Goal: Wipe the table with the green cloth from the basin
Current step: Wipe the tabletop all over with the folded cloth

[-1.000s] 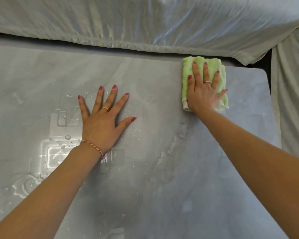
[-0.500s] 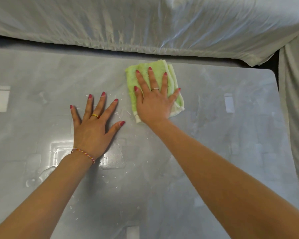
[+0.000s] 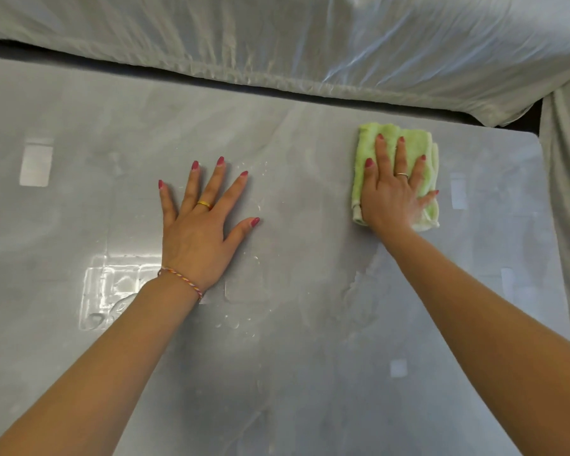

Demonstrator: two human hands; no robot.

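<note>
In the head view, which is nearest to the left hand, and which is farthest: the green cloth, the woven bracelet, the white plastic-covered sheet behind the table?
1. Woven bracelet: on the wrist of the left hand itself.
2. Green cloth: to the right, flat under the right hand.
3. White plastic-covered sheet: beyond the table's far edge.

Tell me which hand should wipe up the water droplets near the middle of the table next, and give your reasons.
Right. The right hand already lies flat on the green cloth, so it can likely slide over to the droplets. The left hand is closer but rests bare on the table, with no cloth under it.
</note>
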